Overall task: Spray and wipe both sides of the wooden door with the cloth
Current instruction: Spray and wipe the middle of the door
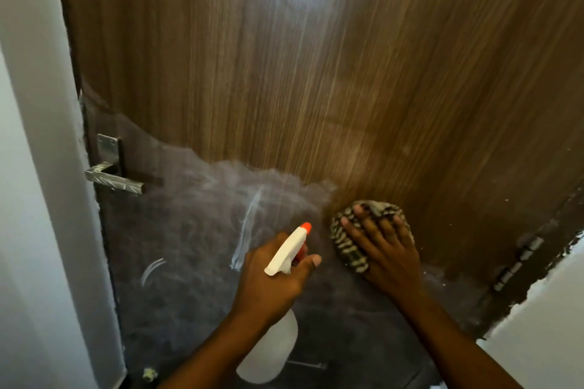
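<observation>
Nearest, the left hand (271,281) grips a white plastic spray bottle (268,347) with an orange nozzle, while the right hand (384,251) presses flat, fingers spread, on a striped black-and-cream cloth (346,246) against the brown wood-grain door (347,73), whose metal lever handle (113,180) lies far left.

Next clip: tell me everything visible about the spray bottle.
The spray bottle has a white plastic trigger head with an orange nozzle tip and a pale translucent body hanging below the wrist. The left hand grips its neck, nozzle aimed up toward the wooden door. It does not touch the door.
</observation>
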`<state>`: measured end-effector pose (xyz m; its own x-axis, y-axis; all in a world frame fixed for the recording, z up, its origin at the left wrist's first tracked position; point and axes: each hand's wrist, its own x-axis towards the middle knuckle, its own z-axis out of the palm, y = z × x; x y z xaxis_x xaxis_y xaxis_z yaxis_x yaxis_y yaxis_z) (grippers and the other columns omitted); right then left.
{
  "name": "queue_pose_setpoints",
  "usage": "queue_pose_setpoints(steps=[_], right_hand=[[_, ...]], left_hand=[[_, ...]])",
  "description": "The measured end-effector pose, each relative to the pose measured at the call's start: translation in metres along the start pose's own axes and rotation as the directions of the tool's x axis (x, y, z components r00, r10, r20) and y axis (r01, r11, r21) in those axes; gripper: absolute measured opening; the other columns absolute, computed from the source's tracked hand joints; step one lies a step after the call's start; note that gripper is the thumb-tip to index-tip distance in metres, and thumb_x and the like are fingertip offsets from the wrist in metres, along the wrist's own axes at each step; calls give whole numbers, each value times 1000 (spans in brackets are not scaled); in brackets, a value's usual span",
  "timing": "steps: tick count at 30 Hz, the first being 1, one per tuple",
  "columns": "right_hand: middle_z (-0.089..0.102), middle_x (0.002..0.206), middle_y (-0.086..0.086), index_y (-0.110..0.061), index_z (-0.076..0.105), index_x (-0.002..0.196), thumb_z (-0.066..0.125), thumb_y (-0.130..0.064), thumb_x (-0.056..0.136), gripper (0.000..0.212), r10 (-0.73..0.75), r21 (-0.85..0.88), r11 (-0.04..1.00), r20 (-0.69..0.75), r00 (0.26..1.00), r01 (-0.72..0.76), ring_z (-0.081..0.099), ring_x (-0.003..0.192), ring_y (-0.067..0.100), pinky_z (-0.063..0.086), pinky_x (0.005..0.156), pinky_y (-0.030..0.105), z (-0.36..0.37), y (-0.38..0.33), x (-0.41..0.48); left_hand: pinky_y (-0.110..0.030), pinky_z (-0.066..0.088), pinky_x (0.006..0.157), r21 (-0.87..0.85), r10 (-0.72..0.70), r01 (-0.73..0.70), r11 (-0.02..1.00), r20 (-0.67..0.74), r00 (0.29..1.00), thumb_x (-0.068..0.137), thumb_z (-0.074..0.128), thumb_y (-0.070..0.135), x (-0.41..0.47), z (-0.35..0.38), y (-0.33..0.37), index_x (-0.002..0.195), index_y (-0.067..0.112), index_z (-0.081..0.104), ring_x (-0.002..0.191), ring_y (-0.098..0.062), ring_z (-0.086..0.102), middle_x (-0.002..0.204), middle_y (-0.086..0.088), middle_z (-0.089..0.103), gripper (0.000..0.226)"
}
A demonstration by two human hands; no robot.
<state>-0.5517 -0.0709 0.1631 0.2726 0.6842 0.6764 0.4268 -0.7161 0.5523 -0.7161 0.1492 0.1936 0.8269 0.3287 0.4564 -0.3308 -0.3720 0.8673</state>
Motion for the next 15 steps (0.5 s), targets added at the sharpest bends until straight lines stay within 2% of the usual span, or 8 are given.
queue_pose_setpoints(steps=[3, 5, 8, 11, 13, 15], right_hand=[[15, 163, 8, -24, 29, 154, 44, -56, 95, 69, 283, 7, 959, -106, 953, -284, 21, 148, 31, 7, 120, 53, -6, -22, 55], [21, 160, 12, -18, 34, 152, 47, -57, 95, 70, 301, 38, 953, -149, 942, -299, 16, 149, 32, 8, 120, 56, -6, -47, 93], [26, 159, 11, -18, 36, 151, 46, -54, 95, 67, 115, 45, 993, -118, 986, -110, 24, 147, 30, 10, 120, 54, 5, -75, 102], [19, 161, 8, -23, 31, 153, 50, -49, 92, 69, -146, -3, 989, -40, 988, 146, 31, 142, 28, 6, 120, 49, 13, -76, 76], [20, 162, 5, -27, 30, 153, 54, -48, 89, 72, -222, -25, 975, 4, 975, 222, 33, 141, 24, 5, 120, 45, 11, -67, 59], [20, 163, 1, -30, 28, 154, 61, -47, 85, 78, -219, -34, 975, 32, 975, 220, 31, 143, 21, 8, 121, 43, 6, -57, 50]], left_hand=[[-12, 47, 59, -2, -18, 18, 1000, -22, 1000, 74, 74, 36, 4, -11, -5, 85, 27, 59, 68, -8, 62, 69, 8, 60, 21], [-10, 48, 62, -9, -32, 32, 999, -40, 999, 74, 74, 34, 7, -19, -7, 91, 29, 59, 73, -5, 62, 75, 8, 62, 24], [-3, 47, 67, -15, -68, 67, 998, -68, 995, 74, 74, 35, 11, -31, -10, 98, 38, 53, 79, 4, 60, 84, 19, 60, 32], [-10, 51, 70, -4, -63, 63, 998, -56, 996, 74, 74, 36, 11, -41, -15, 97, 40, 53, 81, 3, 61, 87, 17, 62, 32], [-11, 51, 71, -18, -76, 75, 997, -49, 996, 74, 74, 35, 10, -48, -19, 99, 39, 54, 83, 1, 62, 89, 16, 63, 32], [-13, 52, 73, -26, -90, 88, 996, -50, 995, 75, 73, 35, 8, -53, -24, 102, 36, 58, 84, -2, 63, 91, 14, 64, 32]])
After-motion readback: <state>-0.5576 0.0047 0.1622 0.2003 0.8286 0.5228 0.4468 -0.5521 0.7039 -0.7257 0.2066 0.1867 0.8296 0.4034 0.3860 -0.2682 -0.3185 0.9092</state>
